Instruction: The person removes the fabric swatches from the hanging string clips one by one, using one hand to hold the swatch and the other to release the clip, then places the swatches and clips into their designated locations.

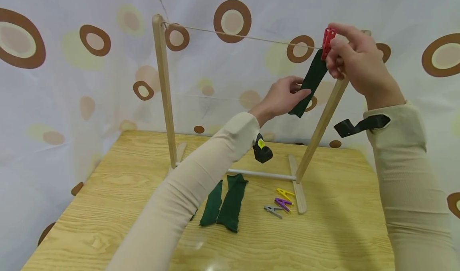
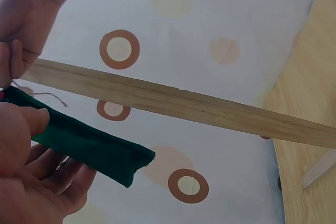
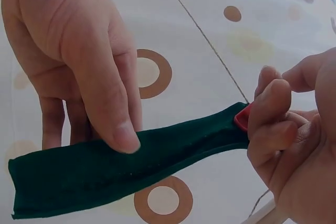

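Note:
At the right end of a string line (image 1: 230,34) hangs a dark green cloth strip (image 1: 312,79), its top in a red clothespin (image 1: 327,43). My right hand (image 1: 364,63) pinches the clothespin between thumb and fingers, up beside the post. Lower on the strip, my left hand (image 1: 280,97) holds the cloth, thumb across its front and fingers behind. The right wrist view shows that thumb (image 3: 100,82) over the strip (image 3: 68,179), while the right fingers mostly cover the clothespin (image 3: 242,117). In the left wrist view the strip's free end (image 2: 121,163) sticks out past the fingers.
The wooden frame has a left post (image 1: 165,91), a right post (image 1: 323,123) and a white bottom bar (image 1: 262,174). On the table (image 1: 90,191) lie more green cloth strips (image 1: 231,203), partly behind my left arm. Yellow (image 1: 285,193), purple (image 1: 282,204) and grey clothespins (image 1: 273,210) lie near the right foot.

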Action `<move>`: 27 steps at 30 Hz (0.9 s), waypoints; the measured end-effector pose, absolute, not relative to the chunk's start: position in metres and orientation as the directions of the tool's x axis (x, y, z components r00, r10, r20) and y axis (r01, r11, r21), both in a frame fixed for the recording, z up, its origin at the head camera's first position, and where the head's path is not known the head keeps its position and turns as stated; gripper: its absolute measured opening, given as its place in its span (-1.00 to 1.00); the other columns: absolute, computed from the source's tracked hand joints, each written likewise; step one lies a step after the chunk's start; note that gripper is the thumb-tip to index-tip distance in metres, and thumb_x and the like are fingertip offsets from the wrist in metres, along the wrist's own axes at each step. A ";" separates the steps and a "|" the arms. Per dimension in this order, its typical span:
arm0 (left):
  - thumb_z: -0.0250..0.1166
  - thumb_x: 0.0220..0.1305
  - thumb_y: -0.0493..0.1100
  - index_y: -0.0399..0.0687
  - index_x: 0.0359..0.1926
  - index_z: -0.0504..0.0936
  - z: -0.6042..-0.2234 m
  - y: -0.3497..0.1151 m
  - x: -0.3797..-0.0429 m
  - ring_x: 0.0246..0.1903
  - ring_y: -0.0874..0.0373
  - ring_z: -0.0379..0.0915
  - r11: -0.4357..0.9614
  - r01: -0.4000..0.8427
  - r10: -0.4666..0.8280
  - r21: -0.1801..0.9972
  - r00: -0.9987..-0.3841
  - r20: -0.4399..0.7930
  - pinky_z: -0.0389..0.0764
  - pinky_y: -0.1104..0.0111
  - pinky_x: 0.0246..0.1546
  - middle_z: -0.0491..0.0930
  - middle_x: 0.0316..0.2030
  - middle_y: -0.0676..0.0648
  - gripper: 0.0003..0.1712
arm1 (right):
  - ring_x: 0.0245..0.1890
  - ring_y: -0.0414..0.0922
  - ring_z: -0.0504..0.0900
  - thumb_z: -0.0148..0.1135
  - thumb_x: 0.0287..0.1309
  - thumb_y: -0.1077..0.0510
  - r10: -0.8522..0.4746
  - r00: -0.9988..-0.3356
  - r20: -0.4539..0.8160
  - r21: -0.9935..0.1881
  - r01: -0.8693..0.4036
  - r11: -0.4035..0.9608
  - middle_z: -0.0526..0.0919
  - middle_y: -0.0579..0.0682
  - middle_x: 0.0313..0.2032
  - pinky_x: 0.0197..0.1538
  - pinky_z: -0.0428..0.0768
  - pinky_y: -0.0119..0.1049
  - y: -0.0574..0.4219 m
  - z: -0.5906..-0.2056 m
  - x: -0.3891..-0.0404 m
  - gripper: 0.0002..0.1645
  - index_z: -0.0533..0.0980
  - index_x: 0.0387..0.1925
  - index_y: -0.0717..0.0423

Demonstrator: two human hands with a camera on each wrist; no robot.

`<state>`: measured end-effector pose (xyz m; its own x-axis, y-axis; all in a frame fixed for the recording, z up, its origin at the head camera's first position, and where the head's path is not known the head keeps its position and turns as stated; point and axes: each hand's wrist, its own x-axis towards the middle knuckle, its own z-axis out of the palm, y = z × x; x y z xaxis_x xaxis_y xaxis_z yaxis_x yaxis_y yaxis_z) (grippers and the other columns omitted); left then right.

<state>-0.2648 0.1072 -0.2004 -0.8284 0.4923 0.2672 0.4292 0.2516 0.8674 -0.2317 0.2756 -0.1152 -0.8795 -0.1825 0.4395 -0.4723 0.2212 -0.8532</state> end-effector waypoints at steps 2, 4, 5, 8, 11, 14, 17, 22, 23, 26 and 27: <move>0.13 0.41 -0.06 -0.09 0.20 0.46 -0.200 0.109 -0.264 -0.11 0.23 0.55 0.238 0.441 0.491 0.865 -0.823 0.284 0.54 0.56 -0.13 0.61 0.00 -0.03 -0.59 | -0.70 -0.15 0.39 0.03 0.39 0.12 -0.178 -0.880 0.440 -0.849 -0.472 0.238 0.49 -0.01 -0.61 -0.61 0.43 -0.49 0.275 -0.115 -0.232 -0.48 0.27 0.33 0.10; 0.12 0.42 -0.09 -0.12 0.14 0.51 -0.200 0.110 -0.263 -0.20 0.23 0.57 0.218 0.451 0.491 0.866 -0.817 0.302 0.54 0.58 -0.18 0.64 -0.09 -0.04 -0.65 | -0.71 -0.14 0.37 0.06 0.38 0.12 -0.177 -0.878 0.444 -0.850 -0.475 0.227 0.48 0.00 -0.62 -0.64 0.41 -0.48 0.275 -0.116 -0.233 -0.54 0.33 0.25 0.12; 0.12 0.42 -0.11 -0.13 0.10 0.52 -0.200 0.111 -0.262 -0.23 0.23 0.56 0.211 0.450 0.489 0.868 -0.817 0.305 0.53 0.58 -0.21 0.65 -0.14 -0.04 -0.68 | -0.71 -0.14 0.37 0.08 0.37 0.11 -0.176 -0.877 0.448 -0.847 -0.479 0.232 0.48 0.00 -0.63 -0.65 0.41 -0.48 0.274 -0.116 -0.233 -0.58 0.35 0.21 0.11; 0.12 0.42 -0.11 -0.14 0.03 0.54 -0.200 0.112 -0.261 -0.31 0.24 0.55 0.199 0.450 0.481 0.870 -0.819 0.314 0.51 0.59 -0.28 0.66 -0.22 -0.04 -0.73 | -0.74 -0.14 0.35 0.11 0.35 0.10 -0.173 -0.869 0.464 -0.835 -0.494 0.243 0.47 0.00 -0.65 -0.68 0.38 -0.48 0.273 -0.117 -0.234 -0.65 0.39 0.10 0.09; 0.12 0.42 -0.11 -0.15 -0.03 0.55 -0.200 0.112 -0.260 -0.35 0.23 0.53 0.188 0.453 0.474 0.871 -0.819 0.323 0.50 0.58 -0.32 0.66 -0.27 -0.05 -0.76 | -0.75 -0.15 0.33 0.12 0.34 0.11 -0.164 -0.867 0.471 -0.828 -0.499 0.256 0.45 -0.01 -0.67 -0.69 0.37 -0.48 0.272 -0.117 -0.235 -0.70 0.38 0.04 0.07; 0.12 0.42 -0.12 -0.16 -0.08 0.56 -0.200 0.112 -0.260 -0.41 0.23 0.48 0.183 0.467 0.467 0.865 -0.816 0.342 0.47 0.57 -0.38 0.64 -0.35 -0.05 -0.78 | -0.77 -0.15 0.32 0.12 0.34 0.10 -0.165 -0.868 0.468 -0.842 -0.494 0.215 0.44 0.01 -0.67 -0.69 0.36 -0.48 0.271 -0.116 -0.235 -0.72 0.34 0.00 0.08; 0.13 0.42 -0.11 -0.17 -0.10 0.57 -0.200 0.111 -0.260 -0.48 0.24 0.41 0.186 0.469 0.456 0.864 -0.819 0.347 0.41 0.55 -0.45 0.57 -0.46 -0.03 -0.78 | -0.78 -0.15 0.34 0.11 0.33 0.08 -0.172 -0.870 0.463 -0.854 -0.489 0.176 0.44 0.02 -0.66 -0.68 0.38 -0.48 0.269 -0.114 -0.234 -0.71 0.31 -0.02 0.08; 0.15 0.41 -0.10 -0.16 -0.10 0.60 -0.200 0.110 -0.262 -0.43 0.23 0.40 0.195 0.455 0.442 0.869 -0.832 0.336 0.41 0.54 -0.42 0.62 -0.39 -0.03 -0.77 | -0.78 -0.16 0.36 0.10 0.30 0.07 -0.171 -0.871 0.461 -0.865 -0.484 0.132 0.45 0.04 -0.64 -0.66 0.41 -0.49 0.266 -0.112 -0.232 -0.70 0.31 -0.02 0.08; 0.15 0.40 -0.10 -0.15 -0.10 0.61 -0.200 0.110 -0.262 -0.40 0.24 0.42 0.195 0.449 0.439 0.872 -0.835 0.331 0.43 0.55 -0.38 0.64 -0.34 -0.03 -0.77 | -0.78 -0.16 0.36 0.10 0.29 0.09 -0.164 -0.869 0.467 -0.866 -0.487 0.114 0.45 0.04 -0.65 -0.66 0.42 -0.50 0.265 -0.112 -0.232 -0.70 0.31 -0.02 0.08; 0.17 0.39 -0.10 -0.14 -0.10 0.63 -0.201 0.110 -0.262 -0.34 0.25 0.45 0.192 0.433 0.432 0.881 -0.843 0.320 0.46 0.57 -0.32 0.66 -0.27 -0.02 -0.77 | -0.79 -0.17 0.36 0.13 0.27 0.12 -0.131 -0.863 0.487 -0.866 -0.497 0.054 0.45 0.05 -0.65 -0.65 0.43 -0.50 0.262 -0.112 -0.232 -0.71 0.33 -0.04 0.11; 0.17 0.39 -0.09 -0.13 -0.10 0.63 -0.201 0.110 -0.261 -0.33 0.26 0.46 0.191 0.425 0.429 0.885 -0.847 0.315 0.47 0.57 -0.31 0.66 -0.26 -0.02 -0.77 | -0.79 -0.18 0.36 0.13 0.26 0.13 -0.118 -0.861 0.495 -0.864 -0.502 0.037 0.45 0.05 -0.65 -0.65 0.44 -0.51 0.261 -0.112 -0.232 -0.72 0.34 -0.05 0.12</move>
